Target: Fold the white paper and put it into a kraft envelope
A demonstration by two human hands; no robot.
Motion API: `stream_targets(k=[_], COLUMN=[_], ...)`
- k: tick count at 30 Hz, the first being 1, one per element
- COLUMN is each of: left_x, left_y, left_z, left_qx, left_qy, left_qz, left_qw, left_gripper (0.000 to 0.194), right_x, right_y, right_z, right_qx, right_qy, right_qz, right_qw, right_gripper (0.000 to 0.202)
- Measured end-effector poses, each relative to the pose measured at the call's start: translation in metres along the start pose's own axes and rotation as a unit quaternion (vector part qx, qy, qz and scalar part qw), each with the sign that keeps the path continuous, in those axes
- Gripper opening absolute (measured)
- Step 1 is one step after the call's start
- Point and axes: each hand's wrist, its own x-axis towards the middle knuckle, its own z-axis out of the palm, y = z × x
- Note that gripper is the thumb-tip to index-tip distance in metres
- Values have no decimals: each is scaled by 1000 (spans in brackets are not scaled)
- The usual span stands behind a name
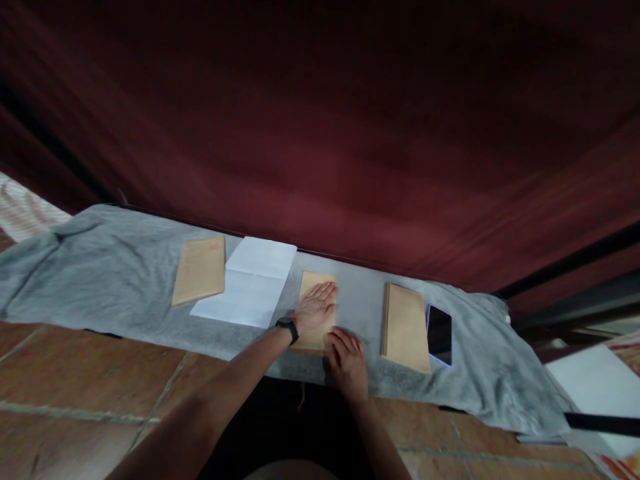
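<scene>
- Right hand (346, 360) lies nearest the body, fingers loosely curled and resting at the near right corner of a tan rectangular paper envelope (314, 293); whether it pinches the edge I cannot tell.
- Left hand (316, 308), with a black band watch (287, 328) on its wrist, presses flat on that envelope, fingers held together and pointing away.
- That envelope lies mid-way along a grey felt-like cloth (125, 293) spread over a floor of reddish-brown square tiles (75, 380); its near end comes close to the cloth's front edge.
- Bare cloth lies open on both sides of the envelope, a narrow strip to the left and a wider one to the right.
- To the right, apart from the hands, sits a thicker stack of tan envelopes (406, 327), and a dark-screened smartphone in a pale case (439, 335) lies just beside its right edge.
- To the left a white unfolded sheet of paper (253, 283) lies near the held envelope, and another tan envelope (200, 269) overlaps the sheet's left edge.
- Beyond the cloth's far edge a dark red curtain (320, 120) closes off the whole back.
</scene>
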Motion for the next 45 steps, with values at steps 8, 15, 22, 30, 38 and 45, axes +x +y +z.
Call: stream_targets(k=[8,15,22,30,38,45], left_x=[-53,-93,-130,-140,-134,-133], left_y=[19,45,58,54,50,50], left_z=[4,-4,-6,2,-1,-1], left_qx=[-34,-112,-194,-147,-192,-154], left_qy=[-44,-15,29,32,62,80], left_qz=[11,6,-36,-43,-67,-31], left_qw=[998,994,980,988,977,984], left_gripper=[47,45,35,30,23,23], right_x=[-2,-6,27,101,116,69], right_y=[4,10,20,35,39,37], right_z=[3,3,9,29,37,20], right_qx=[22,48,28,-85,-96,-63], right_qy=[4,13,-67,-109,-85,-108], right_qz=[16,29,-25,-28,7,-21], right_qw=[1000,998,997,990,992,992], right_gripper=[34,33,44,54,54,51])
